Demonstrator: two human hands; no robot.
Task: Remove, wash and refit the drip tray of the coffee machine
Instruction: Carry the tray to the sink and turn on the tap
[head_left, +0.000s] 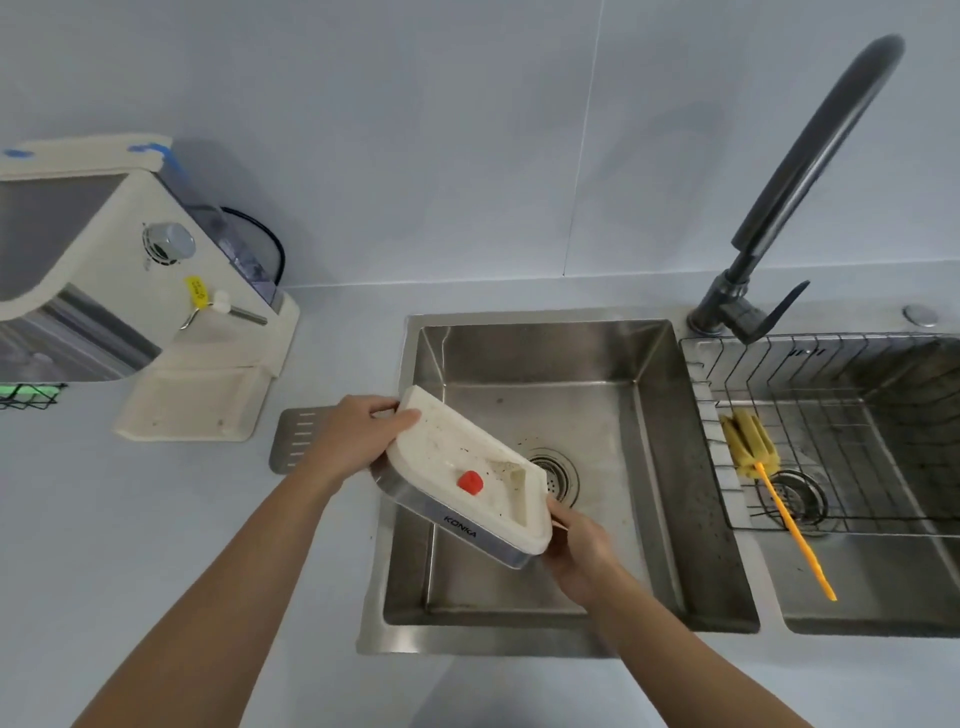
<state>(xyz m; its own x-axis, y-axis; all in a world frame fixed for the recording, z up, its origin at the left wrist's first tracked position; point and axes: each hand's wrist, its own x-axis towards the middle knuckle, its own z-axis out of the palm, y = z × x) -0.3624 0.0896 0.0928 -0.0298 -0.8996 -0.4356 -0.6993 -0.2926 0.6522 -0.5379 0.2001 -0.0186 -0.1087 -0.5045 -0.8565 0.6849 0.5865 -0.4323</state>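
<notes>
Left hand (348, 437), right hand (579, 552), gripping one tilted drip tray (448, 448), over one basin (545, 354)

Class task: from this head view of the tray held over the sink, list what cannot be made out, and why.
Head view, right hand: its fingers are hidden beneath the drip tray.
Head view, coffee machine: left part cut off by the picture's edge.
Head view, yellow tag: print too small to read.
Head view, wire basket: right end cut off by the edge.

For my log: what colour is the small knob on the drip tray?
Red; the knob on the drip tray shows best in the head view.
</notes>
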